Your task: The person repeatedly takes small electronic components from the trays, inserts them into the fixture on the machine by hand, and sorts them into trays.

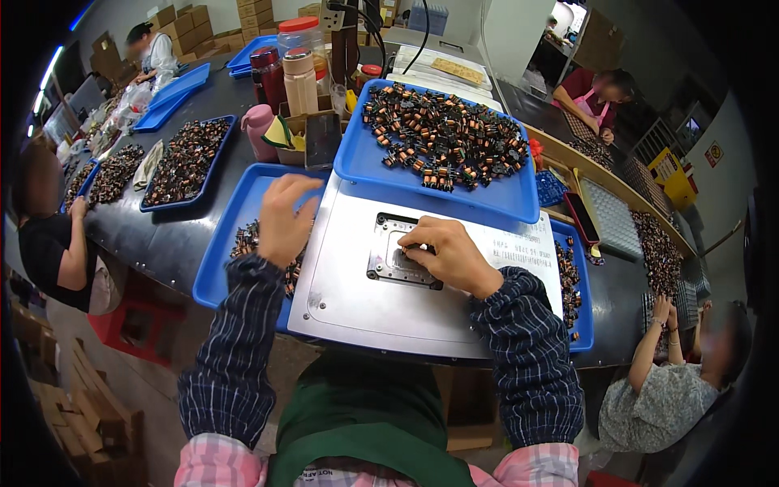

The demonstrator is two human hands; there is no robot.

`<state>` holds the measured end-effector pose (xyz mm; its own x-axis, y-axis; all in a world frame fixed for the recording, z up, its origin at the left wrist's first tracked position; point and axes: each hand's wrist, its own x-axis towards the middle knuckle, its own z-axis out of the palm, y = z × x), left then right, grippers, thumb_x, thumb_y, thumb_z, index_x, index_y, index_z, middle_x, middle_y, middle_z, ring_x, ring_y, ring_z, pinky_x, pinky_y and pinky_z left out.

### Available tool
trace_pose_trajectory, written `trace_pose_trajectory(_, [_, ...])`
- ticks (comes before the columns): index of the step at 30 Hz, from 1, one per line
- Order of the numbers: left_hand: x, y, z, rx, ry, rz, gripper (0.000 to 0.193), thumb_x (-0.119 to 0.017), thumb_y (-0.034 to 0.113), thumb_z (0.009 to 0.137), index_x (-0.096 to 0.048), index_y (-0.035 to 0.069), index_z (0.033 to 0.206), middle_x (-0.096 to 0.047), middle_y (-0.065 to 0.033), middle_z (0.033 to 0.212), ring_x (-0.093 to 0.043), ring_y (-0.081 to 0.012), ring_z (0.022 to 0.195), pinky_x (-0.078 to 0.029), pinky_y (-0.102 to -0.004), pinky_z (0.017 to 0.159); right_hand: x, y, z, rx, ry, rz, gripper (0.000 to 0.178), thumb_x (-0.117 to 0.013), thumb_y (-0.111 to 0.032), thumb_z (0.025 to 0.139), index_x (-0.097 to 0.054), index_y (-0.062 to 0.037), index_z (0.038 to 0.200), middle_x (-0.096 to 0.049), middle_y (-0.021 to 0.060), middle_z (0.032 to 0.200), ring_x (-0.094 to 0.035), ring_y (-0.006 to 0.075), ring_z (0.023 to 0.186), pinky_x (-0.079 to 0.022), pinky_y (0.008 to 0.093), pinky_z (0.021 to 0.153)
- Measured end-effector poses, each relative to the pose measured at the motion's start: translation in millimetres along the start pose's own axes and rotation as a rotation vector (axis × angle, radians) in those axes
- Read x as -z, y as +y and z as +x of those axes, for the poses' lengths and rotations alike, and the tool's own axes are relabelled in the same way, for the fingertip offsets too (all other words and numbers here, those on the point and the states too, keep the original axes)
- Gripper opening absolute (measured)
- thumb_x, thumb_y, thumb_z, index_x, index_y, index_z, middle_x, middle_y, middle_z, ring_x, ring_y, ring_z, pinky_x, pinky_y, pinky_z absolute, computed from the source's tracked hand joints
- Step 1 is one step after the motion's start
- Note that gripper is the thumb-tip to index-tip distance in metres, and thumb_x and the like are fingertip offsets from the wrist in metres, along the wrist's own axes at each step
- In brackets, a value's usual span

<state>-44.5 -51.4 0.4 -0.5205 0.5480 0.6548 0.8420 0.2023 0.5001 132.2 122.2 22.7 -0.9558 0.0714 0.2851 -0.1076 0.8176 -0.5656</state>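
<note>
A dark surface [162,231] fills a workshop where other people sit around it. The right hand [453,250] bends its fingers down to the recessed fixture [388,273] in a smooth metal panel [381,321]; whether they pinch a part cannot be told. The left hand [286,219], loosely open, hovers over a blue tray [217,264]. Copper-wound black coils [446,134] heap in the raised plastic tray [361,172] beyond.

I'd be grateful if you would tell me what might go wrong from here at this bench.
The right hand works close to the heaped blue tray overlapping the silver panel; a bump might spill coil parts.
Its fingertips are at the recessed plate, so a slip could pinch or scrape them.
</note>
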Motion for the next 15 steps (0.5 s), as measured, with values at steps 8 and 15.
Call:
trace_pose_trajectory(8, [-88.3, 12.0, 66.8, 0.003, -0.207, 0.094, 0.025, -0.061, 0.013, 0.069, -0.062, 0.010, 0.094, -0.057, -0.0067, 0.099, -0.051, -0.0246, 0.094, -0.039, -0.0377, 0.081, -6.0, 0.3, 0.0, 0.047, -0.005, -0.083, 0.012, -0.061, -0.003, 0.070, -0.062, -0.0029, 0.082, -0.056, 0.0102, 0.076, -0.056, 0.0276, 0.069, -0.045, 0.0335, 0.062])
trace_pose_trajectory(15, [-96.5, 23.3, 77.2, 0.049, -0.362, 0.130, 0.024, -0.060, 0.012, 0.071, -0.061, 0.011, 0.095, -0.058, -0.0086, 0.090, -0.053, -0.0254, 0.090, -0.042, -0.0367, 0.077, 2.8, 10.3, -0.7, -0.076, 0.098, 0.251, 0.011, -0.062, -0.003, 0.070, -0.062, 0.0005, 0.081, -0.057, 0.0071, 0.067, -0.056, 0.0188, 0.063, -0.046, 0.0282, 0.060])
